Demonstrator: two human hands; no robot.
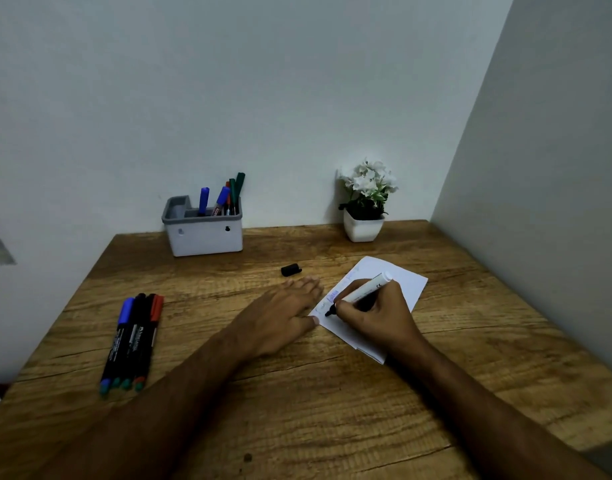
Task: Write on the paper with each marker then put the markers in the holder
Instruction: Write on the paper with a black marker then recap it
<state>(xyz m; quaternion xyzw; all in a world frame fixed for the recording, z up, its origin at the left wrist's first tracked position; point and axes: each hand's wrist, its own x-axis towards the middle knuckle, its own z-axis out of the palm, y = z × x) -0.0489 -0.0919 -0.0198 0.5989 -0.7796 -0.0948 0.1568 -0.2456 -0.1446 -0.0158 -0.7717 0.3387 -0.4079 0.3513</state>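
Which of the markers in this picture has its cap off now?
The white-barrelled marker gripped in the right hand, its black tip on the paper. Its black cap lies apart on the table; the markers at left stay capped.

Uncapped marker (361,292) tip touches paper (398,271).

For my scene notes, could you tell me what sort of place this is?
Probably a small writing desk in a room corner: a wooden table against plain walls, a marker holder, and a potted plant.

Brown grained wood tabletop (297,393), matt; white matt paper sheet (406,284); grey-white smooth plastic holder (207,237).
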